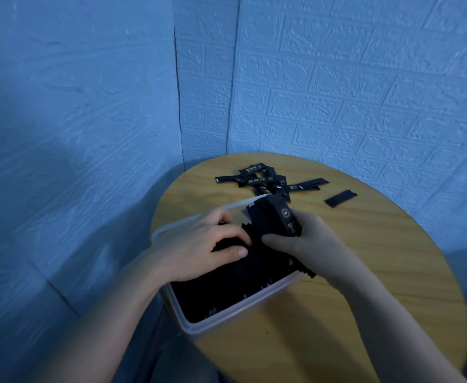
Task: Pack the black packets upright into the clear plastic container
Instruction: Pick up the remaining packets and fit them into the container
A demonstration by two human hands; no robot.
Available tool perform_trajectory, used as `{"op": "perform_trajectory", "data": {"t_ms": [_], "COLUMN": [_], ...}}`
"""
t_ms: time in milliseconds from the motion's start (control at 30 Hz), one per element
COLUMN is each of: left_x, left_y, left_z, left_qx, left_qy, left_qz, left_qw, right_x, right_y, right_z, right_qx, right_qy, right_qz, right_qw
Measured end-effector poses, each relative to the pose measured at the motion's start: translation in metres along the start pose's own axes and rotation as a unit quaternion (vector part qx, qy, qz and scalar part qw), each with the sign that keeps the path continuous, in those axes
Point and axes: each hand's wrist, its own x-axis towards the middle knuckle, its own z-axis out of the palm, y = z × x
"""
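Over the container (226, 319), right hand (307, 239) grips a packet bundle (274, 219).

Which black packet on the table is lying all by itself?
The single black packet at the far right of the round wooden table. It lies flat and alone, apart from the jumbled pile of loose packets further left.
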Motion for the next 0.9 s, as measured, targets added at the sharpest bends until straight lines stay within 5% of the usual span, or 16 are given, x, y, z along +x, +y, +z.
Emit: {"op": "perform_trajectory", "data": {"t_ms": [167,900], "left_x": [-0.0007,0.0021], "left_y": [0.0048,0.0004], "left_z": [-0.0031,-0.0016], "left_qx": [0.009,0.024], "left_qy": [-0.006,-0.006], "left_qz": [-0.004,0.038], "left_qw": [1.0,0.999], "right_x": [-0.0034,0.0017], "right_y": [-0.0008,0.0011], "right_z": [-0.0022,-0.0044], "right_qx": [-0.083,-0.033], "right_qy": [-0.038,-0.12], "right_qz": [-0.01,0.006], "right_qw": [0.996,0.992]}}
